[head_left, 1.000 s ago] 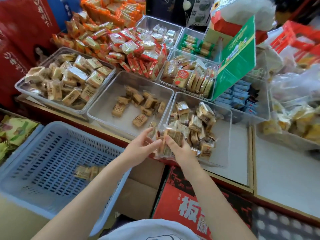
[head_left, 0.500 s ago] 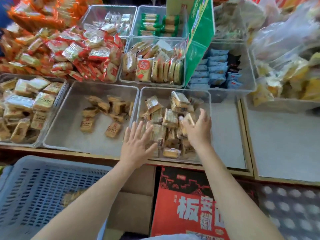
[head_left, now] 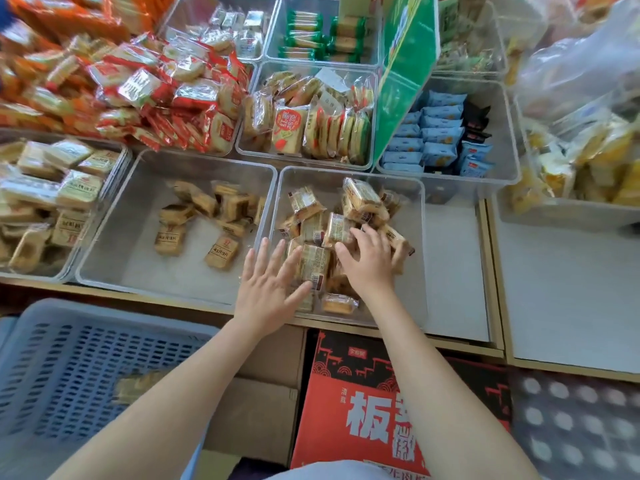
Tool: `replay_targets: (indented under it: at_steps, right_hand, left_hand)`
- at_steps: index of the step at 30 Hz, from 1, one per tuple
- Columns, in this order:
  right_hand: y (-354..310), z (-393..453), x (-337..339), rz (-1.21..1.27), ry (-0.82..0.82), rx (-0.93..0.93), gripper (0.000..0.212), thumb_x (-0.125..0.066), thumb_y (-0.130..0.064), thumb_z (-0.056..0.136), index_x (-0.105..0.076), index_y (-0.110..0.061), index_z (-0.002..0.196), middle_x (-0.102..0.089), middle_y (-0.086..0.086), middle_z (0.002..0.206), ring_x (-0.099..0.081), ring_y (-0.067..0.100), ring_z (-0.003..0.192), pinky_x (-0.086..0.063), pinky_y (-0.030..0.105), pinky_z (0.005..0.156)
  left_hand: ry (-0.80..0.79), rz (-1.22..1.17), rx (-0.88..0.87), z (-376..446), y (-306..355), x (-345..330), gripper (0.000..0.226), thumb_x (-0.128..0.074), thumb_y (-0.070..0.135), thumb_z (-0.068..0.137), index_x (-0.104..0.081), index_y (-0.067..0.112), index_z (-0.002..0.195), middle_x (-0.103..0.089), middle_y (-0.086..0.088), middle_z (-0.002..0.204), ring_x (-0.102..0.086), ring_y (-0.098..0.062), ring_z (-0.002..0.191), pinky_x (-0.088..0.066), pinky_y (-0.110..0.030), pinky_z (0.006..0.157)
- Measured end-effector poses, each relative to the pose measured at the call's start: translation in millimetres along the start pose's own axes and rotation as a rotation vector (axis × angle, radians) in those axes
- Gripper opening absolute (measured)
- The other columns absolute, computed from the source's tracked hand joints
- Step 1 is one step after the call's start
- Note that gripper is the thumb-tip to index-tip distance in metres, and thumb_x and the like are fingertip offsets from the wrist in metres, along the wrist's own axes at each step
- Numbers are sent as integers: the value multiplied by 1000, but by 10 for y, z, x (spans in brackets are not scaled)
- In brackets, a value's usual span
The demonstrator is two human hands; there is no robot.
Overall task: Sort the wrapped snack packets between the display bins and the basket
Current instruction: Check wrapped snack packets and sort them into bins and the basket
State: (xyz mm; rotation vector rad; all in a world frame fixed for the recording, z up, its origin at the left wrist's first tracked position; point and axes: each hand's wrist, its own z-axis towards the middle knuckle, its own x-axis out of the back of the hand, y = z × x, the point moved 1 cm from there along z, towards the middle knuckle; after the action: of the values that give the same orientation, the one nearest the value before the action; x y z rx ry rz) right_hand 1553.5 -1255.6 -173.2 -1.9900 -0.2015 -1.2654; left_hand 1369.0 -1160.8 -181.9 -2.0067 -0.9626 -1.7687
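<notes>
A red carton (head_left: 367, 407) printed with white characters sits at bottom centre, a plain brown cardboard box (head_left: 256, 407) just left of it, and a green sign board (head_left: 401, 74) leans at upper right.

The basket (head_left: 69, 368) is pale blue, its floor a grid of slots. The display bins (head_left: 349, 174) are clear plastic over tan and golden-brown snack packets (head_left: 313, 263). Behind them lie red-and-white packets (head_left: 145, 88), light blue packets (head_left: 436, 133) and green-striped packets (head_left: 304, 29). A bright green sign (head_left: 405, 74) stands among them. The carton (head_left: 363, 410) below is red and black with white characters.
</notes>
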Motion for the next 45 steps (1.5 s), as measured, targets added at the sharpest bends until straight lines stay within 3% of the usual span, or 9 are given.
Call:
replay_targets:
  at_steps: [4, 8, 14, 17, 20, 27, 32, 38, 45]
  right_hand:
    - [-382, -176, 127, 171, 174, 86, 40, -51, -45, 98, -69, -18, 120, -61, 2, 135, -47, 22, 135, -10, 48, 124]
    - [-1173, -292, -8, 414, 11, 214, 14, -55, -26, 101, -67, -19, 101, -63, -7, 102, -56, 9, 98, -47, 27, 91]
    - [-2135, 10, -818, 456, -368, 62, 19, -56, -33, 102, -63, -20, 114, -66, -4, 105, -61, 14, 94, -45, 23, 71]
    - [-2317, 191, -1230, 464, -399, -228, 47, -59, -31, 101, -47, -10, 141, -56, 6, 136, -56, 25, 119, -44, 29, 88]
    - [-2336, 306, -1581, 423, -408, -379, 54, -60, -20, 101, -39, 3, 144, -49, 16, 143, -49, 33, 133, -41, 35, 103]
    - [-2417, 404, -2173, 342, -443, -271, 79, -77, -18, 90, -30, -2, 152, -46, 14, 152, -45, 30, 140, -36, 37, 115]
    - [-2511, 451, -2335, 369, -467, -222, 58, -83, -15, 82, -47, -8, 128, -56, 12, 132, -56, 21, 109, -45, 30, 87]
    - [-2458, 352, -2279, 291, -655, -198, 51, -74, -18, 89, -34, -15, 119, -56, 14, 123, -57, 26, 100, -50, 36, 76]
    - [-2626, 489, -2183, 443, -620, -103, 67, -78, -26, 89, -42, -10, 143, -58, 1, 127, -58, 22, 120, -49, 42, 106]
  left_hand:
    - [67, -338, -14, -96, -140, 119, 82, -15, 81, 89, 6, 43, 159, 13, 9, 170, 25, -7, 153, 16, -33, 124]
    - [173, -337, 200, -396, -832, 165, 82, -19, 71, 93, -8, 31, 163, -1, 1, 172, 10, -15, 157, 6, -38, 127]
    - [287, -102, 430, -387, -2120, 383, 85, -26, 62, 94, -13, 15, 163, -3, -11, 172, 7, -26, 158, 9, -47, 126]
    - [292, -96, 501, -321, -2493, 442, 88, -25, 64, 92, -5, 18, 164, 4, -12, 171, 10, -28, 158, 13, -46, 125]
    - [278, -133, 532, -321, -2604, 375, 91, -21, 69, 90, -1, 21, 164, 8, -13, 171, 11, -27, 158, 12, -45, 125]
    - [287, -158, 498, -322, -2653, 354, 110, -31, 85, 80, -4, 20, 164, 6, -14, 171, 6, -26, 157, 18, -35, 120]
    - [289, -140, 518, -314, -2659, 353, 113, -31, 88, 79, -8, 17, 164, 3, -15, 171, 3, -26, 157, 14, -36, 121]
    - [273, -183, 541, -324, -2643, 372, 126, -32, 97, 70, 1, 19, 163, 9, -10, 171, 11, -19, 157, 15, -36, 122]
    - [265, -230, 534, -345, -2638, 416, 135, -17, 105, 64, 1, 15, 164, 9, -7, 172, 13, -18, 157, 15, -35, 123]
